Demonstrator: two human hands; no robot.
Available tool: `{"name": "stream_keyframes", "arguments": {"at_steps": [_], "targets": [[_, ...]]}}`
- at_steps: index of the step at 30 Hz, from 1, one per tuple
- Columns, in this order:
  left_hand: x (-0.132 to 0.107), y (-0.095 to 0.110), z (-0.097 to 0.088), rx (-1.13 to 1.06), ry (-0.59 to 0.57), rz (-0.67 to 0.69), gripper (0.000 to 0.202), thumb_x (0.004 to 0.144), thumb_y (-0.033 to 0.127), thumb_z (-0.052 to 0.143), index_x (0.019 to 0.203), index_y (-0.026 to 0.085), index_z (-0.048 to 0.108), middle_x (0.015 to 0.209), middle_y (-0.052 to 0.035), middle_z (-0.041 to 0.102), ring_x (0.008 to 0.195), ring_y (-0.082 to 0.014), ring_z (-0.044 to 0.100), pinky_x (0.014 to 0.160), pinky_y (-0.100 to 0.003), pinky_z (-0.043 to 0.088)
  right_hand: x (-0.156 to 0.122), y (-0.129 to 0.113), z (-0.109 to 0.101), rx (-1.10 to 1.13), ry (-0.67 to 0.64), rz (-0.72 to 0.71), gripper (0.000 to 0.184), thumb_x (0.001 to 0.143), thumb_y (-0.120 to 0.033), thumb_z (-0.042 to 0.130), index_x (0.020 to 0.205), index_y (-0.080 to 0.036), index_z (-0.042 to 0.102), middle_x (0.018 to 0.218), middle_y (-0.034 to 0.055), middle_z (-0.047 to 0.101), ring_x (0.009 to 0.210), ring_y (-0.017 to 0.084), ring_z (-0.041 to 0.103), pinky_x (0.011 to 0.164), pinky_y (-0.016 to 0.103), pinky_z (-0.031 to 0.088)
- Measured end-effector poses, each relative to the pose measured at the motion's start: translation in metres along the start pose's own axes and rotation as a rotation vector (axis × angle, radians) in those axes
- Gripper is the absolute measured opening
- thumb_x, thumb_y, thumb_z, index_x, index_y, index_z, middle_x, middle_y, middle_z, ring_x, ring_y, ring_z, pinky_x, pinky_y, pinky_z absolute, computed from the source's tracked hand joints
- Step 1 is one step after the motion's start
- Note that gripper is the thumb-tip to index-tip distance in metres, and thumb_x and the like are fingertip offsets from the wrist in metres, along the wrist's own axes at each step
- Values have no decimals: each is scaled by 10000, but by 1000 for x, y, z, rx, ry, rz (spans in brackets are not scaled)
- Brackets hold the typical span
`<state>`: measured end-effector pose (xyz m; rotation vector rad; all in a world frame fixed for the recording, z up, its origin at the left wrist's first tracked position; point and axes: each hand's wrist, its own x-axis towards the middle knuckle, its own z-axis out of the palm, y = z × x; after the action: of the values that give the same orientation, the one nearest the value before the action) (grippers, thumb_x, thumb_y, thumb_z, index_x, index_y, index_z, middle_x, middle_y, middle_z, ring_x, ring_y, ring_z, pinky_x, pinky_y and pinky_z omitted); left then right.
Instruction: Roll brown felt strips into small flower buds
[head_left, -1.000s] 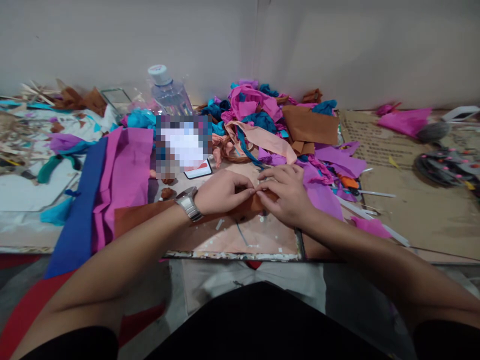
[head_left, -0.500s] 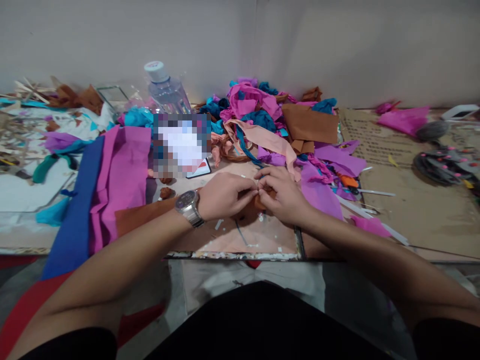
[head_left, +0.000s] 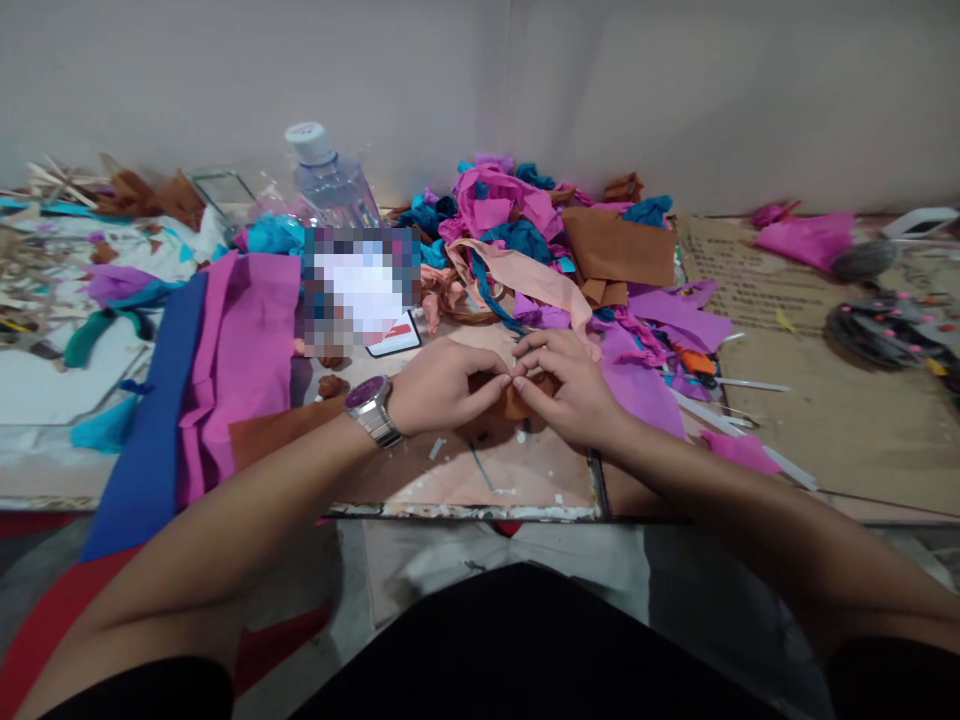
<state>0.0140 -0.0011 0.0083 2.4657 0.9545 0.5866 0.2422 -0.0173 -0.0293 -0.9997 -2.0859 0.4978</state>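
My left hand, below a metal wristwatch, pinches the edge of a small piece of brown crepe paper. Facing it, my right hand grips the same paper between thumb and fingertips. The two hands meet fingertip to fingertip just above the table, and most of the paper is hidden behind them. Beyond the fingers runs a twisted blue paper strip, beside a peach paper strip. Two crumpled brown paper balls, one of them a brown ball, lie left of my left hand.
A clear bottle stands behind a partly blurred phone. Pink sheets and a blue sheet hang over the table edge at left. Crumpled coloured paper is heaped at the back. Cardboard lies at right.
Both hands stay at the same spot. My right fingers have straightened and spread a little, and my left thumb and wrist have shifted slightly.
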Motion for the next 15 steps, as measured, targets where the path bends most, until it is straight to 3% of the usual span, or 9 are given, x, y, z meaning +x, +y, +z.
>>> {"name": "stream_keyframes", "arguments": {"at_steps": [7, 15], "targets": [[-2, 0, 8, 127, 34, 121, 259, 1004, 307, 551, 992, 193, 783, 843, -39, 792, 703, -153, 673, 663, -273, 418, 1, -5, -1, 52, -27, 15, 105, 879, -137, 651, 835, -229, 625, 1137, 53, 686, 1139, 256, 610, 1018, 463, 430], [2, -11, -9, -151, -62, -15, 236, 980, 318, 589, 920, 158, 753, 771, -11, 742, 648, -112, 620, 661, -234, 431, 3, -1, -6, 59, -19, 55, 65, 884, -178, 635, 842, -228, 640, 1120, 62, 690, 1118, 260, 621, 1019, 476, 420]]}}
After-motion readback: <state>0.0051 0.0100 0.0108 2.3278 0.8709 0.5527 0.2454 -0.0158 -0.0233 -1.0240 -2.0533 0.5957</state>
